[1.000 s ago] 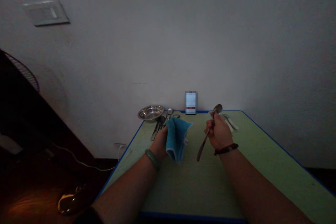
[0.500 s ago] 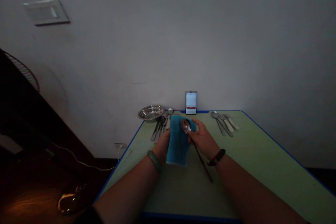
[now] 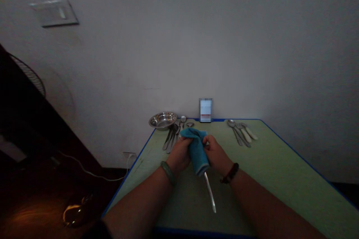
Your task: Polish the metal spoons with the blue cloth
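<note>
A blue cloth (image 3: 198, 157) is folded around a metal spoon (image 3: 209, 192), whose handle sticks out below it toward me. The spoon's bowl is hidden inside the cloth. My left hand (image 3: 180, 153), with a green bangle at the wrist, grips the cloth from the left, thumb on top. On the other side my right hand (image 3: 217, 153), with a dark beaded bracelet, is closed with its fingers pinched at the cloth's right edge. Both hands are above the middle of the green table (image 3: 258, 179).
At the back left stands a shiny metal bowl (image 3: 163, 121), with several pieces of cutlery (image 3: 171, 136) beside it. More spoons and forks (image 3: 241, 132) lie at the back right. A phone (image 3: 206, 110) stands upright against the wall. A power cord (image 3: 92, 175) runs left of the table.
The cloth has been folded over the spoon's bowl, which lay uncovered before it. The spoon's handle has swung to point more directly toward me, and my left hand's thumb now shows.
</note>
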The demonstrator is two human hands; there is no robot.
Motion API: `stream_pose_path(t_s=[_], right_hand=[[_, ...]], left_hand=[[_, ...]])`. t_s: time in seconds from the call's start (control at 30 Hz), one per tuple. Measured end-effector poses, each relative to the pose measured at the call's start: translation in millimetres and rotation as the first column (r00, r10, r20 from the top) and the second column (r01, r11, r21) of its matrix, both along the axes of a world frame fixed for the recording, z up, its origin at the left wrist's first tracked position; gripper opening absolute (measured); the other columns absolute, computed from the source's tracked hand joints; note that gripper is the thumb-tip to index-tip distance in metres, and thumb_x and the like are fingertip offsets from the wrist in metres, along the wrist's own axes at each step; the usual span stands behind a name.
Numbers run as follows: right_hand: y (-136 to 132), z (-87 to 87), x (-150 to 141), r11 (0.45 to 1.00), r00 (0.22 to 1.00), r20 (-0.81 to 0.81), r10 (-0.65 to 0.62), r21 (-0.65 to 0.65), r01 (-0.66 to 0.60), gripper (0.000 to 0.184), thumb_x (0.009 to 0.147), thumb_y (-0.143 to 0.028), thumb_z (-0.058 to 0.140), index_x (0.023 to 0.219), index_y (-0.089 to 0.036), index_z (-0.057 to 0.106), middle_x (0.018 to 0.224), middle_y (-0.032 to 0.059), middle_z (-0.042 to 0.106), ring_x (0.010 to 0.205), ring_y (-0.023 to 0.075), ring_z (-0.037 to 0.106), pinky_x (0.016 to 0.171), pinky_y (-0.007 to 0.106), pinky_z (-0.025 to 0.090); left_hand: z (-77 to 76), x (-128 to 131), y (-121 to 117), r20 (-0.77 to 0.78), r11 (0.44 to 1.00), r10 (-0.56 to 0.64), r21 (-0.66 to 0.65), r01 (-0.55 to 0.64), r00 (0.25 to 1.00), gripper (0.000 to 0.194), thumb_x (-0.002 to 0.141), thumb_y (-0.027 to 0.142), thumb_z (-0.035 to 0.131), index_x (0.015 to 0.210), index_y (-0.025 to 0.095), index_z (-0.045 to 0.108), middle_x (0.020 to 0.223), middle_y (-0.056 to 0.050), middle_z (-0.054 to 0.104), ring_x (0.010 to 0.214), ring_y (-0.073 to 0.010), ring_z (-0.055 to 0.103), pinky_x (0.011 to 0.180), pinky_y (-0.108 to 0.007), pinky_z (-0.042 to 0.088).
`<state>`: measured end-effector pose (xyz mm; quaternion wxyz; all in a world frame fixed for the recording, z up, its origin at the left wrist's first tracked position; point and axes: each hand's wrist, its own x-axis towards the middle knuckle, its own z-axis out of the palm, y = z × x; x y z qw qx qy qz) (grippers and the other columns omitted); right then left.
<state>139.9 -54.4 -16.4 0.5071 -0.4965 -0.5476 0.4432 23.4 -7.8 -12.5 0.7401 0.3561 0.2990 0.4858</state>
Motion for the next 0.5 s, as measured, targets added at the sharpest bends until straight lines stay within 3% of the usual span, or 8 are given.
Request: stream_pose_path(t_s=[0.07,0.23,0.37,0.5], right_hand=[[-4,2.4,-4,0.997,0.997,-0.007,0.072,-0.026,-0.073,0.024,0.070,-0.029,0.054,0.087,-0.023,0.037,0.053,-0.0084,0.053,0.044,0.0097,0.049,0.043,0.019,0.035],[-10,1.2,-8,0.989,0.963,0.233,0.136,-0.094,-0.117,0.032,0.073,-0.030,0.053,0.103,-0.020,0.048,0.062,-0.0018,0.064,0.046,0.0093,0.050,0.047,0.020,0.034],[-5,-4.6,-2,0.987,0.921,0.356,0.157,-0.071,-0.141,0.023,0.075,-0.033,0.050,0.091,-0.019,0.059,0.060,-0.0003,0.064,0.051,0.0107,0.052,0.051,0.021,0.034],[2,-4.4,9,0.998,0.908,0.414,0.067,-0.031,-0.059,0.024,0.075,-0.036,0.048,0.082,-0.019,0.062,0.057,-0.0013,0.061,0.053,0.0117,0.051,0.052,0.022,0.033]], left_hand=[[4.0,-5,6,0.023,0.994,0.108,-0.037,-0.108,0.994,0.015,0.067,0.014,0.060,0.081,0.017,0.058,0.071,-0.001,0.064,0.062,-0.0133,0.061,0.065,-0.028,0.050],[11.0,-23,26,0.106,0.942,0.332,-0.093,-0.323,0.937,0.011,0.072,0.014,0.054,0.082,0.015,0.058,0.069,-0.003,0.064,0.058,-0.0140,0.060,0.060,-0.029,0.051],[10.9,-32,37,0.210,0.912,0.409,-0.087,-0.400,0.888,0.009,0.073,0.013,0.053,0.080,0.014,0.059,0.072,-0.003,0.065,0.065,-0.0135,0.062,0.070,-0.029,0.051],[10.9,-33,38,0.272,0.893,0.448,-0.092,-0.440,0.852,0.012,0.076,0.012,0.050,0.082,0.014,0.060,0.076,-0.003,0.066,0.072,-0.0126,0.063,0.078,-0.028,0.048]])
